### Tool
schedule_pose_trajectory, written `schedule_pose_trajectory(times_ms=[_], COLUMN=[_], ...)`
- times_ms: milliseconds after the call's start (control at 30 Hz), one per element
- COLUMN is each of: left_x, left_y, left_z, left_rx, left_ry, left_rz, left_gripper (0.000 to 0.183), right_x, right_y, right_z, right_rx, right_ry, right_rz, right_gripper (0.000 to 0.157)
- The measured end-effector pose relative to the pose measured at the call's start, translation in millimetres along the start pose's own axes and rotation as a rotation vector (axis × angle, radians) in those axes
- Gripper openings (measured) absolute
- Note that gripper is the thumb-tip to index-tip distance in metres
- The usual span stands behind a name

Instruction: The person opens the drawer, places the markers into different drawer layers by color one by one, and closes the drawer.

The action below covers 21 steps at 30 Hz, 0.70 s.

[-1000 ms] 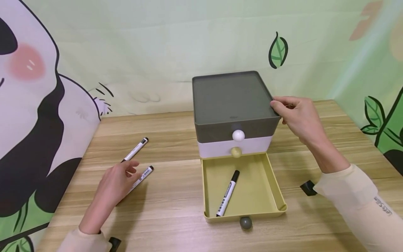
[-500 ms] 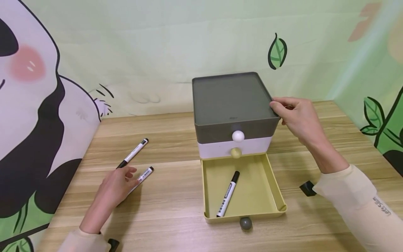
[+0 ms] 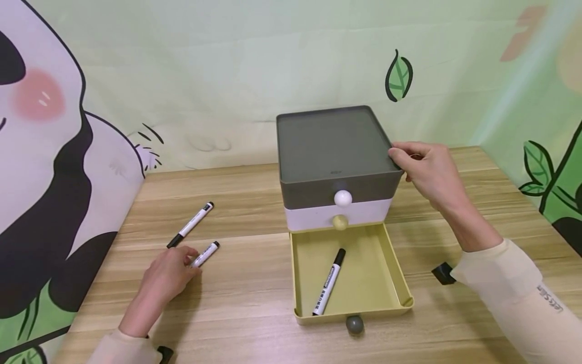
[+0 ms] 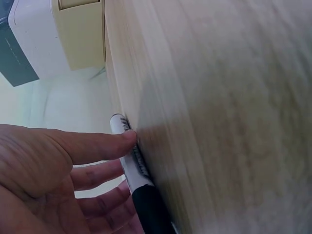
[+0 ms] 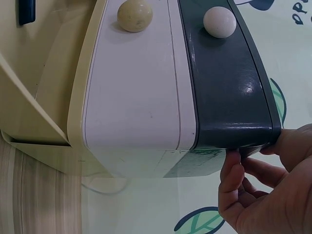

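On the left of the table my left hand (image 3: 165, 273) is over a white marker (image 3: 206, 254) with black ends. In the left wrist view, the thumb lies across that marker (image 4: 130, 168) and the fingers curl behind its far side, pinching it against the wood. My right hand (image 3: 432, 169) grips the right edge of the stacked drawer box (image 3: 334, 144), thumb on the dark grey top rim and fingers curled at the side. The bottom yellow drawer (image 3: 370, 273) is pulled out, with another marker (image 3: 329, 283) lying in it.
Another black-and-white marker (image 3: 193, 222) lies just beyond my left hand. A grey knob (image 3: 354, 324) sticks out from the yellow drawer's front. The white drawer (image 3: 313, 215) and grey drawer above are closed. A printed cloth wall (image 3: 218, 91) stands behind the table (image 3: 245, 283).
My left hand has moved slightly down toward the nearer marker, and its fingers have closed in around it. My right hand stays on the box's edge.
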<state>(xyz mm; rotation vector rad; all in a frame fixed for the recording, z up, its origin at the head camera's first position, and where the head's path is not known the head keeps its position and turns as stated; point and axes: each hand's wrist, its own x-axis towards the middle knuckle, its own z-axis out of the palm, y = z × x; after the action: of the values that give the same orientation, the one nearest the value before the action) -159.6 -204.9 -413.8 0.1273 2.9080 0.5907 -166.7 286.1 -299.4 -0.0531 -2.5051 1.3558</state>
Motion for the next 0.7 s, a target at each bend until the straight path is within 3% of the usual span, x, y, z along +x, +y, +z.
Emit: schedule_pose_trajectory(times_ms=[700], left_x=[-1.5], left_y=[2.2], left_z=[1.5], left_rx=[0.036], left_ry=[-0.007], left_rz=[-0.014], left_gripper=[0.029], right_x=[-0.5], right_y=[-0.7], right_z=[0.1], right_rx=[-0.009], right_ry=[0.001], right_rz=[0.0], right_gripper=[0.043])
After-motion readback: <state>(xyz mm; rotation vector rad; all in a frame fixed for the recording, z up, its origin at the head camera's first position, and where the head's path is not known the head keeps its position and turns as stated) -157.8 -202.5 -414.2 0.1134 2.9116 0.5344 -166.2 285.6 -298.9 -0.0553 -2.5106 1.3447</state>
